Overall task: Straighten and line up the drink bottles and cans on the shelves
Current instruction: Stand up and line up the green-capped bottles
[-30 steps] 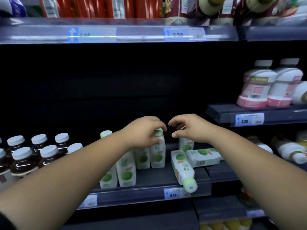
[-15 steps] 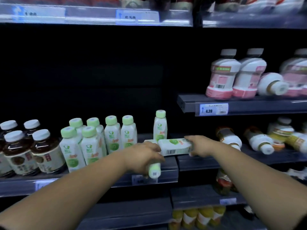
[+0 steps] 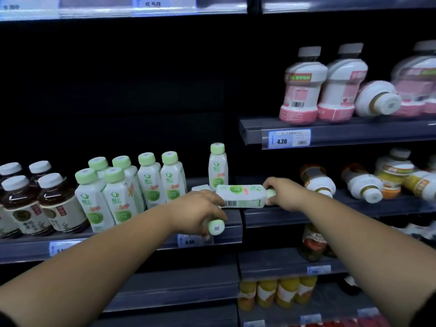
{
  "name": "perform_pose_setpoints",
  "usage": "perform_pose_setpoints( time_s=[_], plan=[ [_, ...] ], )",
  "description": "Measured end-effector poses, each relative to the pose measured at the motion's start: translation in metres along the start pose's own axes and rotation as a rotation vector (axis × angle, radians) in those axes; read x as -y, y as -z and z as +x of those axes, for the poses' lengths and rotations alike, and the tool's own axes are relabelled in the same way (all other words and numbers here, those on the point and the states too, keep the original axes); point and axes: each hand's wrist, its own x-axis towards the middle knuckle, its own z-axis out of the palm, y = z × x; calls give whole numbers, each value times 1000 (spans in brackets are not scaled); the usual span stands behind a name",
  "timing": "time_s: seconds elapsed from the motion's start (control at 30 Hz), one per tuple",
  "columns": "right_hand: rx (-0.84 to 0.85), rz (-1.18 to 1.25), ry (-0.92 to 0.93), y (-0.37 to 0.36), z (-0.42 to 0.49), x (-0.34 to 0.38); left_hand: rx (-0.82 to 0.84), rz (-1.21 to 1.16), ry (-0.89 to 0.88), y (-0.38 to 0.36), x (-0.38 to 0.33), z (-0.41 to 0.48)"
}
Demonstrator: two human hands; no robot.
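Now left fingers curled around one toppled bottle, right fingers around another bottle

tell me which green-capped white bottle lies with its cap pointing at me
The green-capped white bottle under the left hand; the other fallen one lies crosswise, and the rest stand upright.

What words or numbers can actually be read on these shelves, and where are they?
"4.20": right-hand price tag, under the pink bottles.
"6.50": top price tag, upper shelf edge.
"轻上": upright green-capped bottles.
Other tags and labels: too blurred to read.
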Motion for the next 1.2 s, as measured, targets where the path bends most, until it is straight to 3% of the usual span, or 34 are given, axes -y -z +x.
perform_pose_setpoints(
  time_s=[0.37, 0.7, 1.0, 1.2],
  plan=[
    [-271, 423, 169, 32, -13, 26, -135, -281, 75, 19, 5, 12],
    [-191, 536, 377, 25, -17, 45, -398, -697, 310, 41, 20, 8],
    [-215, 478, 383, 9, -12, 90, -450, -638, 430, 48, 39, -12],
    [-146, 530, 368, 2, 4, 120, -313, -428, 474, 65, 62, -29]
  ],
)
